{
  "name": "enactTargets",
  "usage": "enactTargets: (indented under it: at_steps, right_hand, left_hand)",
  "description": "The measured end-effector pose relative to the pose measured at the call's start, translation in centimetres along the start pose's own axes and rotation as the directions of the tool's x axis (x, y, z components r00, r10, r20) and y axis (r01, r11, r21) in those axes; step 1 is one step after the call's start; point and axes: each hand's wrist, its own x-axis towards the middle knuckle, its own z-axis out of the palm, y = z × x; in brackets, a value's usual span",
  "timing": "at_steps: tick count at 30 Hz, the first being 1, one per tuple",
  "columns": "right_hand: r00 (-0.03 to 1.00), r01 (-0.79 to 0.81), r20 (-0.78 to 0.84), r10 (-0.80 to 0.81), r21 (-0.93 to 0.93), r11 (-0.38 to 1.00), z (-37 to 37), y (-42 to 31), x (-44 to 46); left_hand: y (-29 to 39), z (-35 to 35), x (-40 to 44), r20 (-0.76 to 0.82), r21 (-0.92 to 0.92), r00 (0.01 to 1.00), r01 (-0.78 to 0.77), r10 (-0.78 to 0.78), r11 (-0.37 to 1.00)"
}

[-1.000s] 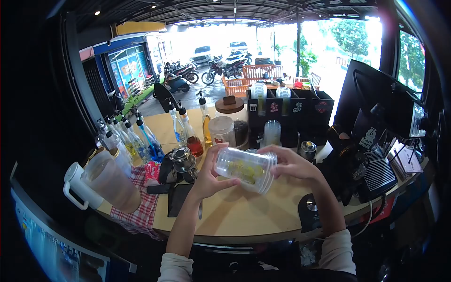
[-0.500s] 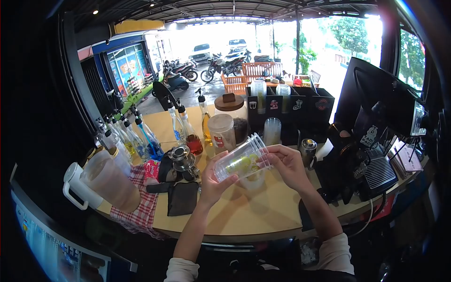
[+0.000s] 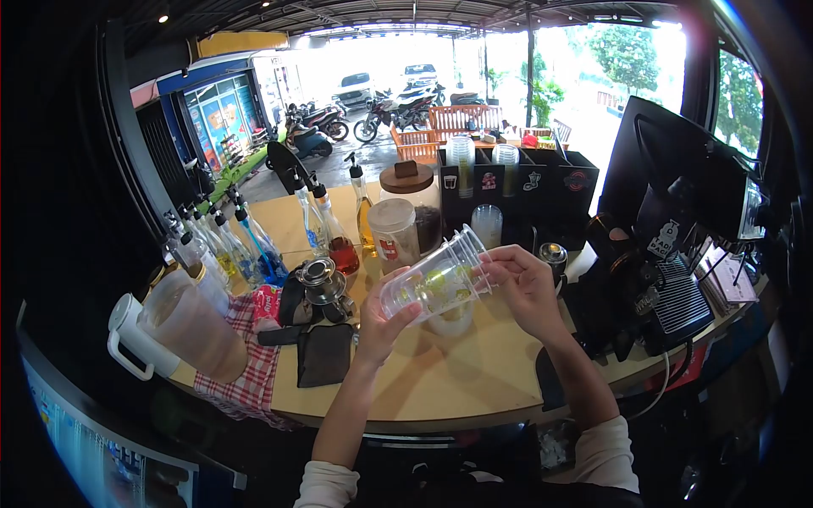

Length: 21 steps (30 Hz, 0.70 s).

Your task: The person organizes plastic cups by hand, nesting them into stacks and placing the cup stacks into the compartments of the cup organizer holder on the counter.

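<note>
A short stack of clear plastic cups (image 3: 436, 284) with a green and yellow print is held tilted above the counter, rims toward the right. My left hand (image 3: 383, 326) is wrapped around the base end of the stack. At the other end, the fingers of my right hand (image 3: 527, 292) pinch the rims, which show as several spaced rings. Exactly how many cups are nested I cannot tell. Below them, partly hidden, a clear round container (image 3: 453, 323) stands on the wooden counter (image 3: 423, 389). Behind the cups is a whitish lidded tub (image 3: 395, 233).
Syrup pump bottles (image 3: 343, 250) line the left and back. A plastic pitcher (image 3: 190, 326) stands on a checked cloth (image 3: 258, 360), near a metal dripper (image 3: 322, 284). A black organizer (image 3: 550, 188) with cup stacks is behind; a large black monitor (image 3: 669, 169) rises at the right.
The rims at the right end of the stack have spread farther apart, and my right hand has shifted slightly right. The whole view has moved a little.
</note>
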Motion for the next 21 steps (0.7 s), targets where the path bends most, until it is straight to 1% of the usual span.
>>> enactTargets:
  at_steps: [1,3,4,6,7,9,10,12,13,15,19,21]
  right_hand:
    - [1.000,0.000,-0.001,0.000,0.000,1.000,-0.1,0.0,0.1]
    - [0.993,0.103,-0.045,-0.105,-0.050,0.993,-0.3,-0.1,0.2]
    - [0.994,0.103,-0.044,-0.105,-0.050,0.993,-0.4,0.0,0.3]
    - [0.987,0.157,0.036,-0.155,-0.038,0.987,-0.5,0.2,0.4]
    - [0.987,0.158,0.036,-0.157,-0.038,0.987,-0.4,0.1,0.3]
    - [0.982,0.166,0.117,-0.146,-0.179,0.970,-0.2,-0.2,0.1]
    - [0.982,0.166,0.116,-0.147,-0.180,0.970,-0.3,-0.1,0.1]
    - [0.997,0.017,0.078,-0.015,-0.016,1.000,-0.5,0.1,0.1]
    - [0.997,0.017,0.077,-0.016,-0.016,1.000,-0.6,0.0,0.2]
    - [0.991,-0.124,0.061,0.118,0.106,0.987,-0.9,-0.2,0.5]
    - [0.987,-0.148,0.078,0.141,0.079,0.986,-1.0,-0.2,0.5]
    - [0.983,-0.155,0.126,0.134,0.171,0.973,-1.3,-0.4,0.4]
  left_hand:
    - [0.1,-0.1,0.0,0.000,0.000,1.000,0.000,0.000,1.000]
    - [0.7,-0.1,-0.1,0.020,-0.246,0.989,0.145,-0.144,0.958]
    - [0.8,-0.1,-0.1,0.019,-0.246,0.989,0.144,-0.144,0.958]
    - [0.9,-0.2,-0.1,0.047,-0.323,0.971,0.236,-0.234,0.917]
    - [0.9,-0.1,-0.1,0.047,-0.322,0.972,0.235,-0.232,0.917]
    - [0.7,0.1,-0.2,0.047,-0.343,0.966,0.255,-0.254,0.904]
    - [0.6,0.2,-0.2,0.048,-0.342,0.966,0.255,-0.254,0.904]
    - [0.5,0.5,-0.3,0.037,-0.185,0.985,0.172,-0.168,0.968]
    - [0.4,0.4,-0.2,0.038,-0.185,0.985,0.172,-0.168,0.968]
    - [0.0,0.1,-0.1,0.055,0.003,0.998,0.010,-0.010,1.000]
    - [0.2,0.0,-0.1,0.047,-0.003,0.998,0.036,-0.036,0.999]
    - [0.2,-0.3,0.0,0.051,0.049,0.999,0.017,-0.019,0.999]
